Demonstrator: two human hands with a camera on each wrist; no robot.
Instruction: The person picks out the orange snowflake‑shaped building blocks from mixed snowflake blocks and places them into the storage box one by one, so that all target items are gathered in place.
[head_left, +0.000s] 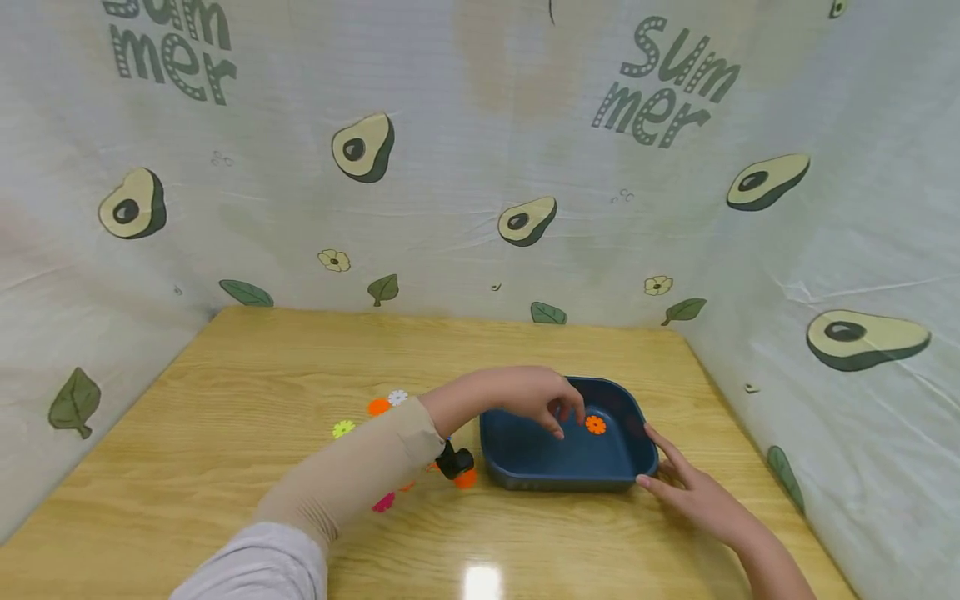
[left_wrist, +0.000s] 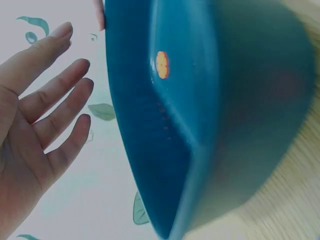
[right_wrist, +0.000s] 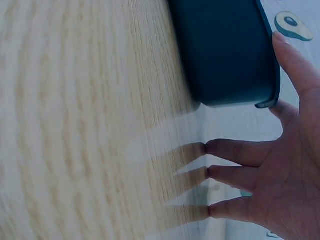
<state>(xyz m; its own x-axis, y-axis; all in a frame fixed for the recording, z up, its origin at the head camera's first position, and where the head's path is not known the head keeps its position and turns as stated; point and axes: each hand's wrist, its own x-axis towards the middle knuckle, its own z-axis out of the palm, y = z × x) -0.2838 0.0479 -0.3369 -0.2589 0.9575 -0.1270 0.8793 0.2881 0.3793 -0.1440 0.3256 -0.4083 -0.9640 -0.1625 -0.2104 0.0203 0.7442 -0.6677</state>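
A dark blue rectangular bin (head_left: 570, 482) stands on the wooden table with one orange flower-shaped disc (head_left: 596, 425) on its floor. Over the bin is my left hand (head_left: 542, 398), fingers loosely bent and holding nothing; the left wrist view shows its fingers (left_wrist: 60, 90) spread apart. My right hand (head_left: 693, 496) holds the bin's near right corner between thumb and index finger at the rim. In the right wrist view, the other three fingers (right_wrist: 235, 175) of that hand reach down to the tabletop.
Left of the bin, partly behind my left forearm, lie several flower discs: white (head_left: 398, 397), orange (head_left: 379, 407), yellow-green (head_left: 342, 428) and pink (head_left: 384, 502). A black wrist device (head_left: 454, 460) sits at my left wrist. A printed cloth (head_left: 435, 250) encloses the table's back and sides.
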